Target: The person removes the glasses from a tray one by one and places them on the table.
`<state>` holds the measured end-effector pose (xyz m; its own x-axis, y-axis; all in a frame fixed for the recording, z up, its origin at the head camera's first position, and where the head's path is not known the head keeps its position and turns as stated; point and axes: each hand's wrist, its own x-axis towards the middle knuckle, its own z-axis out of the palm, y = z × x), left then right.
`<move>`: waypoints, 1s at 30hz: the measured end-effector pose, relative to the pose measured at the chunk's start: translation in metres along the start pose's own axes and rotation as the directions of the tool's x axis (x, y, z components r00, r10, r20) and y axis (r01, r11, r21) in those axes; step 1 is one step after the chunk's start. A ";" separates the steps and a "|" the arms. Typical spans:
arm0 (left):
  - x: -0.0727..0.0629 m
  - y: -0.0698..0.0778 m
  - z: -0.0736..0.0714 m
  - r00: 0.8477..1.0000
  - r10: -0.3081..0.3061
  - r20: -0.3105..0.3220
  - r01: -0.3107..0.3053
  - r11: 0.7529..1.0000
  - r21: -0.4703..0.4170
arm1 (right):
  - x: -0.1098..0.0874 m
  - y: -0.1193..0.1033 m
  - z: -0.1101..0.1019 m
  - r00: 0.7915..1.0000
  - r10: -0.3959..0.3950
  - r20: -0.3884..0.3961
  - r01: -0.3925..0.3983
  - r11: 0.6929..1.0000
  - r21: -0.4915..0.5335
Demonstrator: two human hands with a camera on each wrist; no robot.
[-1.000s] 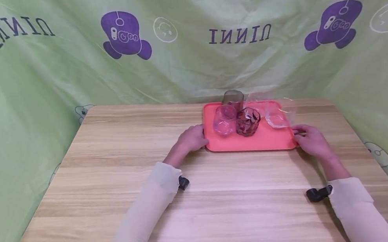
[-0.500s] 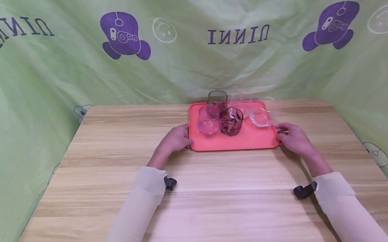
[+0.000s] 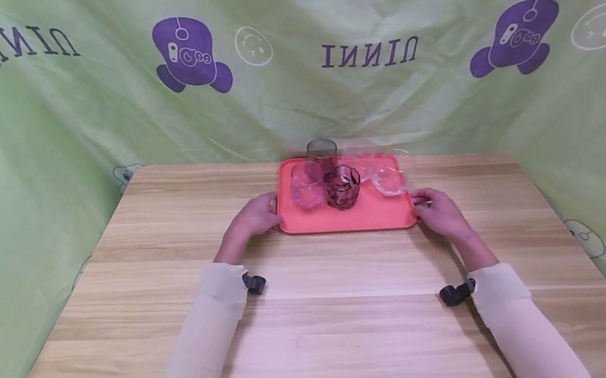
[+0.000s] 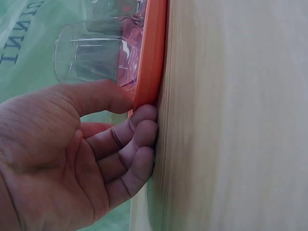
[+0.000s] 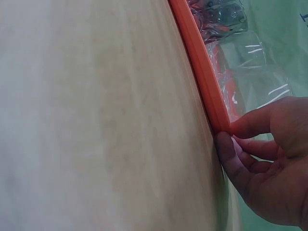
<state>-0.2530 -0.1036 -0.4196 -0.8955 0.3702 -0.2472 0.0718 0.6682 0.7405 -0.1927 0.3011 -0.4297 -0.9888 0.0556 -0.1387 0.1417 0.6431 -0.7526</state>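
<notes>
A coral-red tray (image 3: 339, 221) lies low over the wooden table and carries several drinking glasses. My left hand (image 3: 255, 217) grips its left end, thumb on the rim and fingers curled in against the underside, as the left wrist view shows. At the opposite end my right hand (image 3: 438, 211) pinches the rim near the front corner between thumb and fingers. On the tray stand a pinkish glass (image 3: 308, 196), a dark purple faceted glass (image 3: 343, 192) and a grey tumbler (image 3: 321, 151) behind them. Two clear glasses, the nearer one (image 3: 390, 182) with a faceted base, are at the right.
The wooden table (image 3: 317, 323) stretches out in front of the tray. Close behind its back edge hangs a green printed curtain (image 3: 295, 110), which also runs along both sides. A small black camera sits on each sleeve cuff (image 3: 224, 283).
Both hands have moved the tray to the left along the table's back part, with the glasses upright on it. Their hold on the two ends looks the same.
</notes>
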 end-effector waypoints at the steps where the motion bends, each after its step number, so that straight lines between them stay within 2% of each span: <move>1: -0.001 -0.001 -0.001 1.000 -0.001 -0.001 0.001 1.000 -0.007 | 0.001 -0.001 0.001 1.000 0.005 0.002 -0.005 1.000 0.005; 8: -0.004 -0.009 -0.006 1.000 -0.017 -0.011 0.017 0.999 -0.037 | 0.006 -0.002 0.007 1.000 0.010 0.017 -0.011 0.998 0.062; 15: -0.004 -0.012 -0.006 1.000 -0.007 -0.013 0.007 1.000 -0.018 | 0.006 0.002 0.008 0.999 0.037 0.032 -0.041 0.993 0.109; 21: -0.008 -0.012 -0.006 1.000 -0.006 -0.029 0.006 1.000 0.011 | 0.004 0.005 0.005 0.999 -0.013 0.039 0.007 0.990 0.141; 25: -0.008 -0.014 -0.006 0.997 0.051 -0.065 -0.048 0.998 0.041 | 0.002 0.007 0.000 0.997 -0.034 0.070 0.024 0.990 0.137; 30: -0.011 -0.010 -0.005 0.984 0.133 -0.115 -0.129 0.991 0.043 | -0.004 0.005 -0.004 0.988 -0.078 0.136 0.058 0.988 0.144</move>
<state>-0.2464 -0.1174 -0.4213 -0.9224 0.3793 -0.0727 0.2057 0.6419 0.7387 -0.1884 0.3074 -0.4306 -0.9811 -0.0995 -0.1661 0.0892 0.5288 -0.8441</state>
